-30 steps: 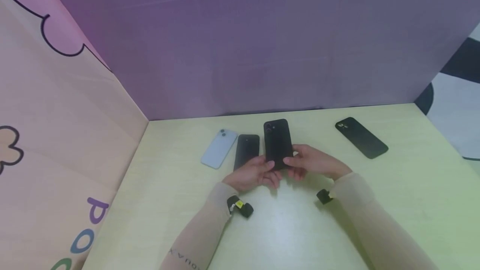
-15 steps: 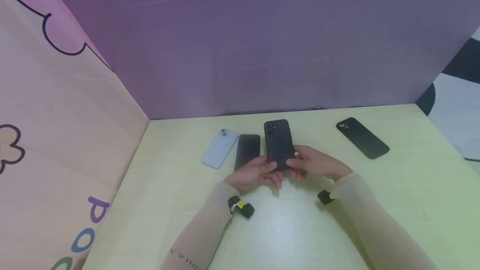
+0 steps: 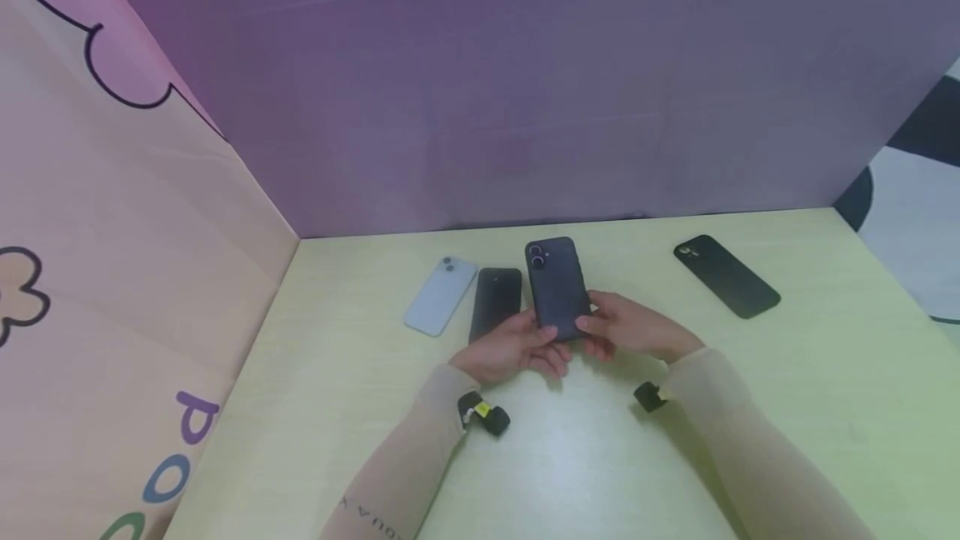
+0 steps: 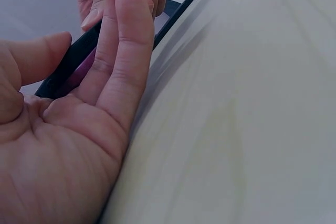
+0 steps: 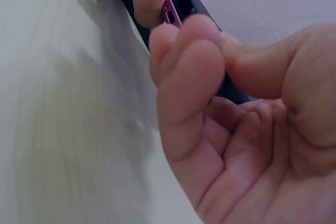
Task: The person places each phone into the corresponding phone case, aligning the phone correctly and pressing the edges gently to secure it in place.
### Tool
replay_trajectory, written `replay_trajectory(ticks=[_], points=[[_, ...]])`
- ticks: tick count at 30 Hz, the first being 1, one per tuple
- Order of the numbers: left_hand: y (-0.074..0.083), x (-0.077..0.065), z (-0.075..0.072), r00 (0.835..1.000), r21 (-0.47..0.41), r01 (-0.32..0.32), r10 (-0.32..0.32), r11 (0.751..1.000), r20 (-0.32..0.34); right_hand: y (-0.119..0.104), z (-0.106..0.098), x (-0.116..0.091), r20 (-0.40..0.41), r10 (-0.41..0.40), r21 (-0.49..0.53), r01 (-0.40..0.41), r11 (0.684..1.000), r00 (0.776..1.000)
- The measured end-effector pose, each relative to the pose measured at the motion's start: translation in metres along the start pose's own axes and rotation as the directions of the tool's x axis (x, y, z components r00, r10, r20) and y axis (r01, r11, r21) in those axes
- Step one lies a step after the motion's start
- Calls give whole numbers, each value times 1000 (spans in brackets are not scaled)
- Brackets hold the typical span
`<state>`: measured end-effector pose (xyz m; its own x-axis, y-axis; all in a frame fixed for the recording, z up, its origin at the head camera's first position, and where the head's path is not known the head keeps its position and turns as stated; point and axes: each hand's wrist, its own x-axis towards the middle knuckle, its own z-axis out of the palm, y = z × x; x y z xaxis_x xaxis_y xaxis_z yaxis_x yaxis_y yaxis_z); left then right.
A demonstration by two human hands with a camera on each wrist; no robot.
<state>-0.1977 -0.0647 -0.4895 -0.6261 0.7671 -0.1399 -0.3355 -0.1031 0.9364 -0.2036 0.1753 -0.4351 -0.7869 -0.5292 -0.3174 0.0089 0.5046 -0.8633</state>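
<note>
A phone in a dark case is held above the table by both hands, its back with two camera rings facing up. My left hand grips its lower left corner, thumb on the back and fingers underneath. At the lower right corner my right hand pinches it between thumb and fingers. In the right wrist view, a pink phone edge with a charging port shows at an opening in the case. Just left lies a black phone, its lower end hidden behind my left hand.
A pale blue phone lies at the left of the group. Farther right, a black phone-shaped piece with a camera cutout lies slanted on the light wooden table. A purple backdrop stands behind the table.
The cased phone has tilted slightly, its top leaning a little left and its back catching more light. Both hands keep their grip and have shifted very little.
</note>
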Motion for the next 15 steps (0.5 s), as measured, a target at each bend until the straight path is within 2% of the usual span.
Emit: replay_trajectory(ticks=[6,15], points=[[2,-1,1,1000,-6,-1,1,1000,-4,-1,0,0,-19,13,-18,-13,1000,1000],[5,-3,2,1000,-5,1,-1,1000,-16,-4,1,-1,-27,39,32,-38,999,999]])
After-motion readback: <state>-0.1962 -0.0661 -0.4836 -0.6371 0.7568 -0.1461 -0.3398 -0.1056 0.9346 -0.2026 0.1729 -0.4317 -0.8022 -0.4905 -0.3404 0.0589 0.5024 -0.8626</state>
